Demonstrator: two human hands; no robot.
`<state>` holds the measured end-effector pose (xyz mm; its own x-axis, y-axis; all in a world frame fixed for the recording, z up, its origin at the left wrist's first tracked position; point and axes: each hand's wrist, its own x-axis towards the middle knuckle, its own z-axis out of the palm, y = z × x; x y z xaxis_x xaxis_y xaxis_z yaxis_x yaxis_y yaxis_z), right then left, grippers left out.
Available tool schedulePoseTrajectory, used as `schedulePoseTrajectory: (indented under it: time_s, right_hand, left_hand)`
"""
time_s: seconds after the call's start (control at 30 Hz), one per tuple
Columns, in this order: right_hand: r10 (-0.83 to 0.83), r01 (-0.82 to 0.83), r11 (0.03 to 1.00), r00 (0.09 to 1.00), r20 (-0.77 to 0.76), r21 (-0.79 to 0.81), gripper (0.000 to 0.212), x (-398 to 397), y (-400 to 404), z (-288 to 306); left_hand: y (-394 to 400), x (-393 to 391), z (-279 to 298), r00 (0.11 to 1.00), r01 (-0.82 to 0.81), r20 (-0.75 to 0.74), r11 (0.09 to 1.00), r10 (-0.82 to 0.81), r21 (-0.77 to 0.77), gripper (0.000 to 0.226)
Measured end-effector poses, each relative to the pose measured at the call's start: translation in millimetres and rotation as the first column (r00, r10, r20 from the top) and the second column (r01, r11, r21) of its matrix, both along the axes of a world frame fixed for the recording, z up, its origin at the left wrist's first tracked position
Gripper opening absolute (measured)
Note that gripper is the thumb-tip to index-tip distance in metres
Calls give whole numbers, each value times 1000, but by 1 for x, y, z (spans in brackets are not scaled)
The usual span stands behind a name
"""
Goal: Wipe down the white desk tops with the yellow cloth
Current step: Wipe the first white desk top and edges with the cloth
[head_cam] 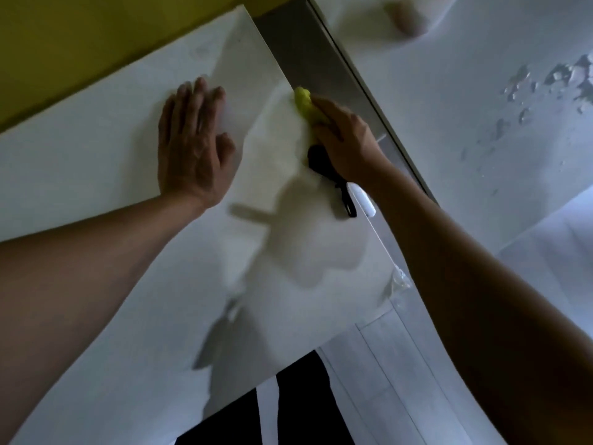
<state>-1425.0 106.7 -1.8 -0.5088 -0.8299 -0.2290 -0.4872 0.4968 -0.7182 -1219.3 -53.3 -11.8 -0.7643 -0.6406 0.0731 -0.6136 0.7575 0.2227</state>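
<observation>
The white desk top (106,175) fills the left and middle of the head view. My left hand (194,146) lies flat on it with the fingers straight, pressing down. My right hand (346,139) grips the bunched yellow cloth (306,102) and holds it against the desk near its far right edge. Only the cloth's front part shows past my fingers. A black strap or handle (333,178) sticks out under my right palm toward the wrist.
A grey metal strip (324,69) runs along the desk's right edge, with a second white desk top (449,101) beyond it carrying scattered droplets or debris (545,85). A yellow wall (80,33) lies behind. Grey floor (378,364) and my dark trouser legs (301,396) show below.
</observation>
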Motion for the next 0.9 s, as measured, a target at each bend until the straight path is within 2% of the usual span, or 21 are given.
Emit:
schedulePoseTrajectory:
  time_s: [0.1,0.33,0.43,0.57,0.73,0.8,0.9]
  right_hand:
    - [10,-10,1000,1000,-8,-1,49,4,8,-1]
    - [-117,109,986,991,63,128,50,58,152,18]
    - [-163,143,970,983,89,194,45,68,182,24]
    - [-153,146,980,988,37,137,43,57,136,19]
    - [-205,212,977,964,-169,29,48,58,45,0]
    - [-213,220,975,953,-217,9,49,58,34,-3]
    - [-232,232,972,950,-208,-27,47,59,47,-7]
  left_hand:
    - [0,2,1,1000,-1,6,1000,1,1,65]
    - [3,3,4,1000,-7,19,1000,7,-6,64]
    - [4,2,3,999,-10,37,1000,10,1,64]
    - [0,1,1,999,-4,38,1000,4,-3,64]
    - [2,3,-3,999,-11,39,1000,12,-28,65]
    - [3,2,-2,999,-20,34,999,21,-28,65]
    - [3,3,-2,1000,-9,27,999,10,-31,66]
